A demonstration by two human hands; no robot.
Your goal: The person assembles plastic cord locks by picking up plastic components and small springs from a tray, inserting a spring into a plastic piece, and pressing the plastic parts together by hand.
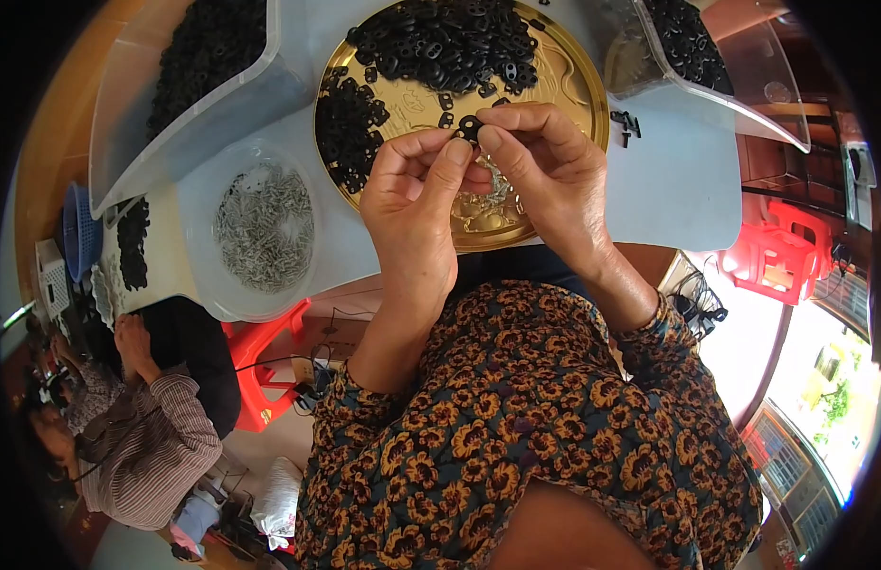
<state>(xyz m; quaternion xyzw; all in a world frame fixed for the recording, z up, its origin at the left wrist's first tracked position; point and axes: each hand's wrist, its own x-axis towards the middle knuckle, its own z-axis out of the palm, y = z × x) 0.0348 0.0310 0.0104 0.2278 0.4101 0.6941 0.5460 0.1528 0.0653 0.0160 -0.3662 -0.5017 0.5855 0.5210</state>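
Both my hands meet over the near half of a round gold tray (592, 71). A small black plastic piece with a hole (470, 126) is pinched between them. My left hand (416, 185) grips its left side with thumb and forefinger. On its other side, my right hand (551, 176) pinches with thumb and fingertips. Beyond my hands, a heap of black oval pieces (445, 43) covers the tray's far part. Squarish black pieces (350, 128) lie along its left side. Small shiny metal parts (497, 195) show beneath my fingers, partly hidden.
A clear round tub of small metal pins (265, 228) stands to the left. Clear bins of black parts flank the tray, one left (208, 71) and one right (687, 47). Loose black pieces (625, 123) lie right. Red stools (782, 249) and a seated person (155, 437) are nearby.
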